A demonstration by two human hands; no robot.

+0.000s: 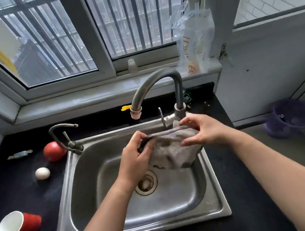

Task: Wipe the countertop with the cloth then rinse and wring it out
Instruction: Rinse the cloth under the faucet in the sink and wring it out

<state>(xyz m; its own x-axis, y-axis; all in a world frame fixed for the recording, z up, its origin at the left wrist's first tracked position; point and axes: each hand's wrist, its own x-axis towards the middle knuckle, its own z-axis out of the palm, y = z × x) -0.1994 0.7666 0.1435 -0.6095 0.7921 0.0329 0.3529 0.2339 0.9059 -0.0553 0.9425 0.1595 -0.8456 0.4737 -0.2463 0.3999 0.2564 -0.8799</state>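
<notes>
Over the steel sink [219,208], my left hand [134,159] and right hand [202,130] are gripping the grey cloth [171,155], fingers pinching its top edge. I am judging it best bunched under the spout [136,112]; no water is visibly running.

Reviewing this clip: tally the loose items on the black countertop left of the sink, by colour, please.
Red: 2, tomato and tipped paper cup
White: 1, egg
Pale blue: 1, wrapped candy
Total: 4
</notes>
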